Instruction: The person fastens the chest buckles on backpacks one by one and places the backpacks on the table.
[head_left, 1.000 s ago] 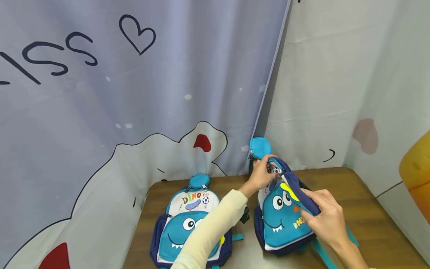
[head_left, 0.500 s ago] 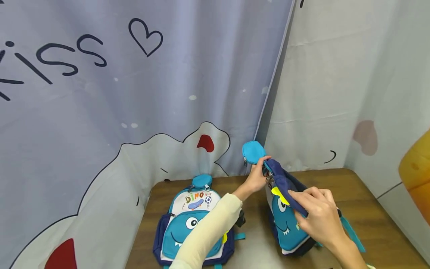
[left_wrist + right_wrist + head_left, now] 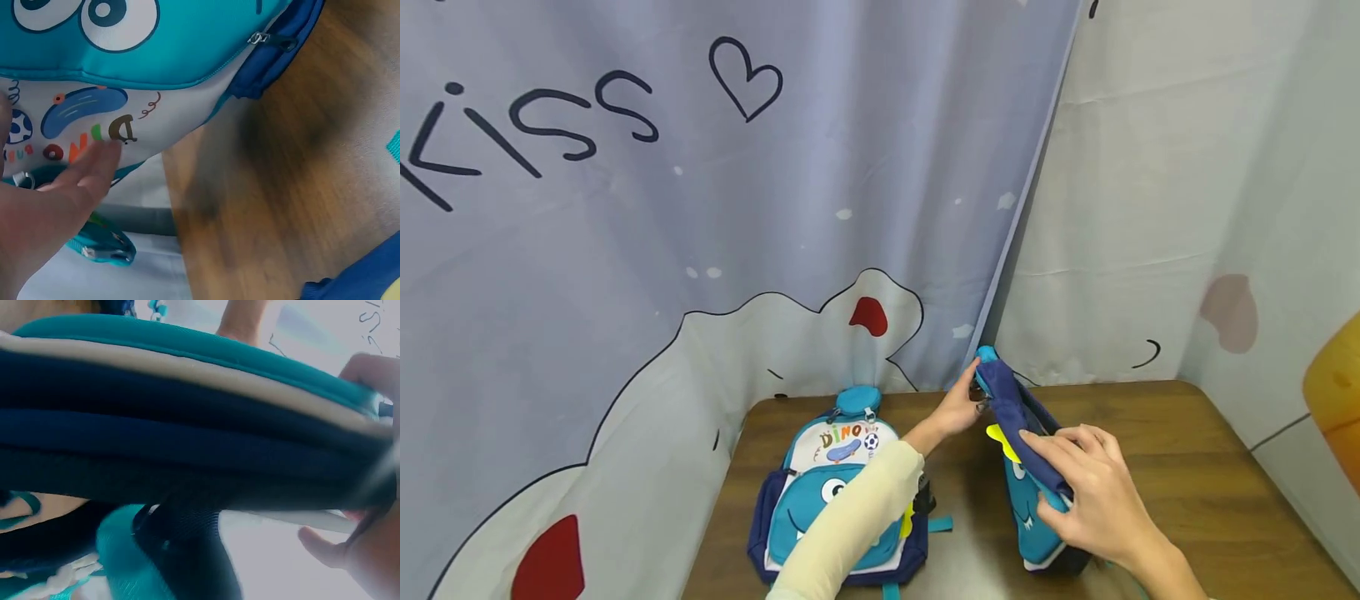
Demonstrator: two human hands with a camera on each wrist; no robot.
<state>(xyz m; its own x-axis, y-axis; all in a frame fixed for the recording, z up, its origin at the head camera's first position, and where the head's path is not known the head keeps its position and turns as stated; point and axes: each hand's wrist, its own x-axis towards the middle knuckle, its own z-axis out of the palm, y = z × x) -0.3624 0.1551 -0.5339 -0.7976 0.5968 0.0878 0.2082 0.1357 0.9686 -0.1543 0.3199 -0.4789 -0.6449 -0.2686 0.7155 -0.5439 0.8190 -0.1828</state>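
A child's backpack [image 3: 1015,408] with a dinosaur face is held up over the right part of the table, turned so its navy side shows. My left hand [image 3: 953,410] grips its top, beside a small blue pouch [image 3: 987,354]. In the left wrist view that hand [image 3: 69,194] has its fingers over the white printed panel. With fingers and thumb, my right hand [image 3: 1097,492] grips the bag's side edge. The right wrist view shows the bag's layered side [image 3: 187,394] close up, partly blurred, and a piece of my right hand [image 3: 375,550].
A matching backpack [image 3: 808,450] lies face up on the left of the wooden table [image 3: 1165,450], partly covered by my left sleeve [image 3: 857,517]. Curtains [image 3: 850,167] with printed drawings hang behind the table.
The held backpack has turned from showing its front to showing its side. Its blue pouch has turned and sunk lower. Both hands keep their grip, and the left one has shifted slightly left.
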